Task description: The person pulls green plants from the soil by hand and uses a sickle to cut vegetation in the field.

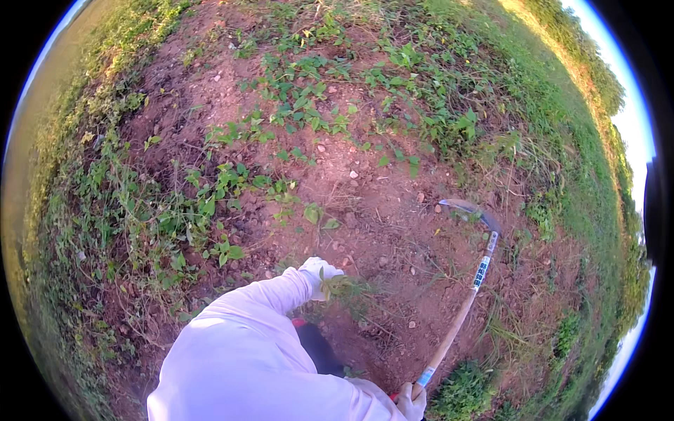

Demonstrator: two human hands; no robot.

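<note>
A long-handled sickle has its wooden handle [454, 322] gripped near the lower end by my right hand [412, 404], in a pale glove. Its curved metal blade [476, 211] arcs leftward just over the reddish soil, and labels with writing wrap the shaft. My left hand [318, 273], also in a pale glove, is closed around a bunch of uprooted-looking weeds [350, 294] that trail to the right. Whether their roots are free of the ground cannot be seen. The fingers of the left hand are partly hidden by its back and the leaves.
Stony bare soil [358, 205] lies before me. Low leafy vines [303, 102] grow ahead, with denser vines [131, 210] on the left. A leafy clump [463, 392] stands beside my right hand. Grass [584, 173] covers the right side. Part of a dark trouser leg [318, 347] shows below me.
</note>
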